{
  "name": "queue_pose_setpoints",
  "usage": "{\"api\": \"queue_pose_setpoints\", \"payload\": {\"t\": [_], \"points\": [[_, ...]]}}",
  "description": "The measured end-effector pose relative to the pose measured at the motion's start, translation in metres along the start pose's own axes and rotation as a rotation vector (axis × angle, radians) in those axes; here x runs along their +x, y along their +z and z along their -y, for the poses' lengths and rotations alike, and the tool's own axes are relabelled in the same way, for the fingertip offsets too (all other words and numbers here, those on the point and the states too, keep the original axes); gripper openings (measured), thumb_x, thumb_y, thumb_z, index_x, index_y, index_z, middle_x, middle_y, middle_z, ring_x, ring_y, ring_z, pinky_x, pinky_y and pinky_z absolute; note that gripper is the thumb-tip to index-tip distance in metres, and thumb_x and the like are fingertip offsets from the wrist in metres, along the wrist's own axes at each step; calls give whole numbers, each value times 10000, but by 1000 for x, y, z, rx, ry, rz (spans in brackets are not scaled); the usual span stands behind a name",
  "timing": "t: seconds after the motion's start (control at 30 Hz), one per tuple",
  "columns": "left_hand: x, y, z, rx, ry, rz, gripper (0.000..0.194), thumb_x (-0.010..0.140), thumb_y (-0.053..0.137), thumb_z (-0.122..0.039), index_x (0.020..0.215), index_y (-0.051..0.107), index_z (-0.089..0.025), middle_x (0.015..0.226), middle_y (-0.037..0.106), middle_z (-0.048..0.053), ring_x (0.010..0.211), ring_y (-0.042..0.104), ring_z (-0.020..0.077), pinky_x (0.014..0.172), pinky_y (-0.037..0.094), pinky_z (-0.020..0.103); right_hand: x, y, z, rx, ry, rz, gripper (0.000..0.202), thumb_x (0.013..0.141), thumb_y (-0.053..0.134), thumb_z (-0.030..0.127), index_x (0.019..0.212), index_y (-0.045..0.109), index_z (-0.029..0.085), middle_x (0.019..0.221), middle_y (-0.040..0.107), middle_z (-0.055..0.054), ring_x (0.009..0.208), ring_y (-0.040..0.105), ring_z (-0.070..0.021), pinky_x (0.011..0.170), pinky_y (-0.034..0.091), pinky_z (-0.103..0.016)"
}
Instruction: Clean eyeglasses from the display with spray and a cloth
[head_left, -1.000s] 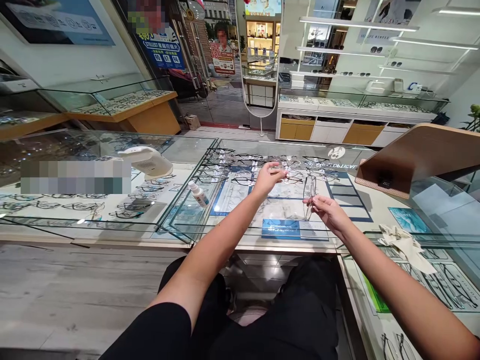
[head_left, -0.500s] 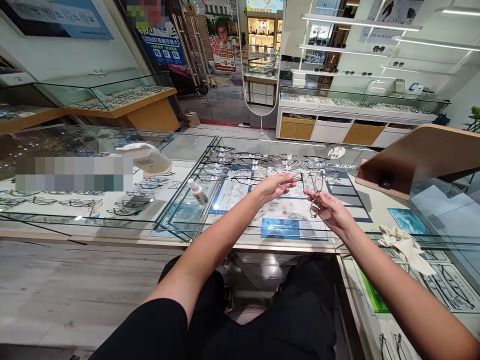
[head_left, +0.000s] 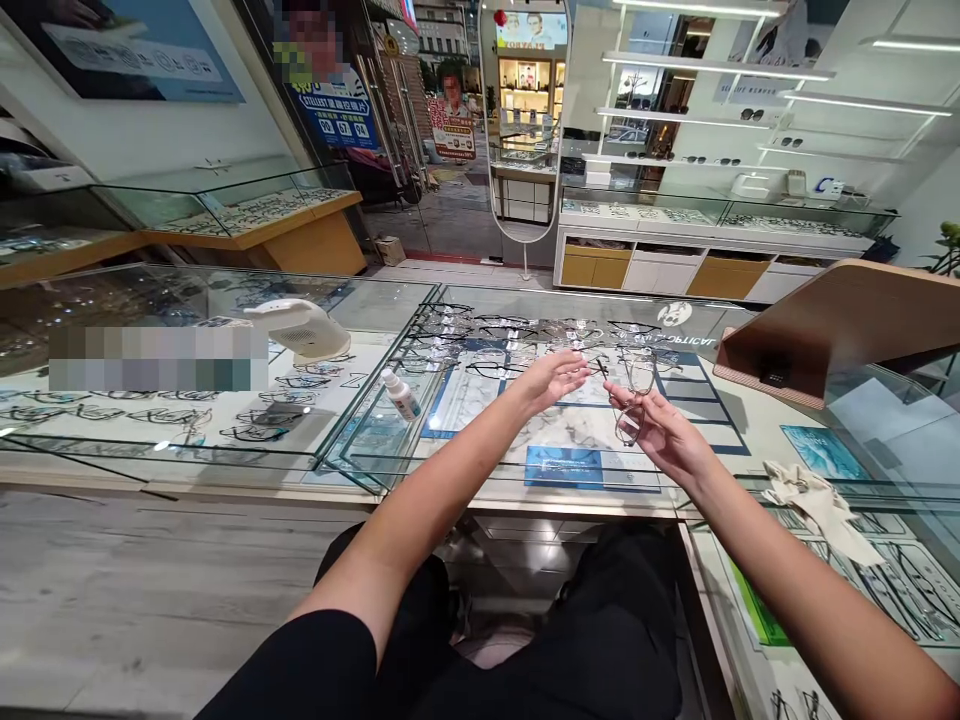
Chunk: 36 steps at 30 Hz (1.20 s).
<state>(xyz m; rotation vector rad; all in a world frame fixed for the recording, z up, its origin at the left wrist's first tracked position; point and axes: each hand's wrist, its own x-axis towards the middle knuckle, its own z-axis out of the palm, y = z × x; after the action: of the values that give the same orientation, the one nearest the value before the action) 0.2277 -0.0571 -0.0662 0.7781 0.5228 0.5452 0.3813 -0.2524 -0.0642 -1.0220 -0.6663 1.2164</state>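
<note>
The fingers of our right hand (head_left: 671, 435) are narrow and pinch a pair of glasses (head_left: 628, 428) over the worktop (head_left: 487, 492). Probably this light, one-sided grip leaves the other side of the frame reachable. The fingers of our left hand (head_left: 551, 382) are loosely spread, near the glasses at 10 o'clock from them, and we see nothing held there.

Around the glasses, rows of display glasses (head_left: 496, 370) lie from 10 to 12 o'clock, perhaps in rows so that each one is easy to see. The blue card (head_left: 562, 467) is at 8 o'clock, the small bottle (head_left: 401, 396) at 9, the crumpled cloth (head_left: 821, 510) at 4.

At 1 o'clock, the lettering (head_left: 690, 341) reads "OPTICAL". Further, between 10 and 11, the blue poster (head_left: 334, 110) shows "STELLEST"; the bottle's label is too small to read.
</note>
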Motion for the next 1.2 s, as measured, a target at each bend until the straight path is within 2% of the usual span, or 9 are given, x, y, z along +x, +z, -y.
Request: {"api": "queue_pose_setpoints", "payload": {"t": [0.13, 0.2, 0.27, 0.37, 0.57, 0.7, 0.83, 1.0, 1.2], "points": [[-4, 5, 9, 356, 13, 242, 540, 707, 981, -429, 1102, 725, -165, 1068, 767, 85, 914, 733, 153, 798, 534, 269, -1, 2, -2, -6, 1, 3, 399, 718, 975, 512, 816, 665, 281, 1396, 768, -45, 1506, 532, -295, 1006, 523, -396], [-6, 8, 15, 516, 85, 283, 567, 711, 953, -553, 1052, 741, -152, 1011, 770, 83, 891, 718, 155, 756, 522, 262, -1, 3, -4, -17, 10, -4, 423, 688, 986, 533, 824, 673, 282, 1362, 780, -44, 1485, 549, -306, 1008, 525, -409], [-9, 9, 20, 601, 170, 265, 587, 716, 917, -631, 981, 740, -138, 953, 768, 83, 853, 709, 157, 713, 519, 258, -2, 3, -5, -36, 8, -12, 425, 681, 986, 538, 836, 682, 283, 1369, 774, -45, 1456, 569, -309, 1003, 527, -415], [-17, 8, 28, 578, 216, 198, 578, 753, 868, -666, 909, 716, -131, 866, 749, 69, 755, 696, 139, 644, 507, 245, -5, 5, -3, -50, -9, -23, 402, 686, 985, 529, 842, 703, 289, 1373, 768, -47, 1406, 597, -303, 978, 531, -406], [-56, -6, 40, 445, 217, -62, 404, 830, 851, -496, 881, 652, -148, 865, 756, 59, 645, 676, 105, 521, 459, 207, -15, 15, 5, -43, -55, -1, 338, 715, 973, 522, 881, 765, 313, 1371, 764, -34, 1390, 604, -287, 949, 554, -381], [-83, -11, 46, 373, 253, -200, 376, 847, 843, -446, 891, 587, -173, 826, 773, 56, 564, 642, 93, 463, 423, 195, -22, 22, 10, -35, -91, 7, 289, 759, 949, 490, 905, 775, 310, 1296, 783, -24, 1388, 615, -255, 939, 575, -337], [-101, -9, 53, 349, 264, -208, 403, 834, 857, -452, 929, 573, -183, 826, 788, 59, 536, 638, 101, 442, 423, 202, -29, 29, 15, -5, -92, -3, 264, 766, 948, 463, 880, 766, 309, 1222, 793, -13, 1318, 657, -233, 925, 590, -315], [-114, -4, 58, 327, 232, -220, 407, 835, 855, -460, 932, 593, -165, 851, 790, 77, 531, 616, 90, 443, 421, 206, -41, 42, 25, 57, -77, -23, 255, 765, 955, 440, 914, 785, 321, 1146, 791, 2, 1183, 700, -191, 864, 599, -269], [-126, -2, 60, 376, 195, -107, 515, 775, 880, -564, 942, 584, -176, 863, 758, 60, 586, 629, 104, 468, 413, 211, -48, 51, 24, 88, -47, -10, 260, 744, 966, 445, 852, 784, 294, 1097, 793, -18, 1117, 719, -199, 878, 625, -286]]}}
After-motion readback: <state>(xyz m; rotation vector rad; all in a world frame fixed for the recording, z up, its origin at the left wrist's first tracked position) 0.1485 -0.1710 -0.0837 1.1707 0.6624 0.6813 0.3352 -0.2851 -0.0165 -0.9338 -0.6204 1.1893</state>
